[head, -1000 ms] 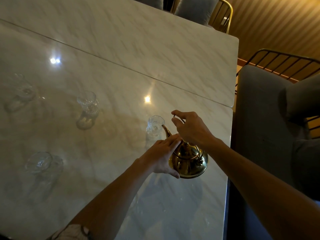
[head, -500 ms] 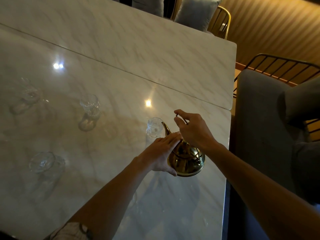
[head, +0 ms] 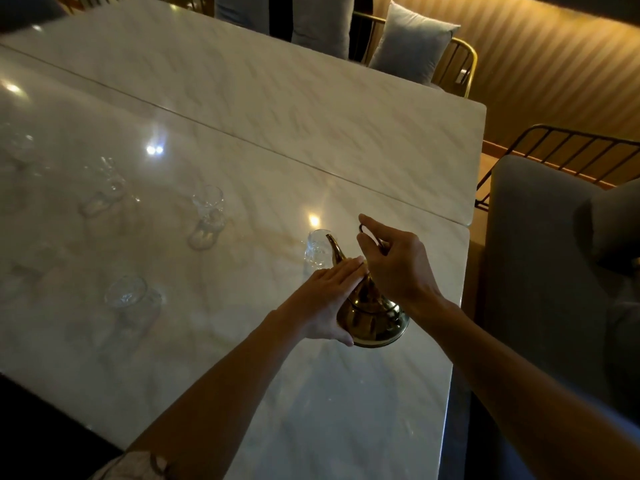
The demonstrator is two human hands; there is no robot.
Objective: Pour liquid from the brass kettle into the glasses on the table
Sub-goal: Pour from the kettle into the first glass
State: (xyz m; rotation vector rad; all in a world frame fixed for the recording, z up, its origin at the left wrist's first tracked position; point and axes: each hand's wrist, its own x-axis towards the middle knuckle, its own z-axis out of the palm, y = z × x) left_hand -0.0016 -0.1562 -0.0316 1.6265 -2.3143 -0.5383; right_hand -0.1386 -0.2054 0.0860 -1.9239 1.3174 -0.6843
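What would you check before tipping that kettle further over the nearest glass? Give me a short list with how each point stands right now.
1. Spout lined up with the glass: ok. The kettle has its spout tip over the rim of the nearest glass.
2. Handle held: ok. The right hand pinches the thin handle from above.
3. Body steadied: ok. The left hand lies flat against the kettle's side.
4. Glass upright: ok, it stands on the table.
5. Liquid level in the glass: cannot tell, the light is dim.
6. Lid secure: cannot tell, the hands cover it.
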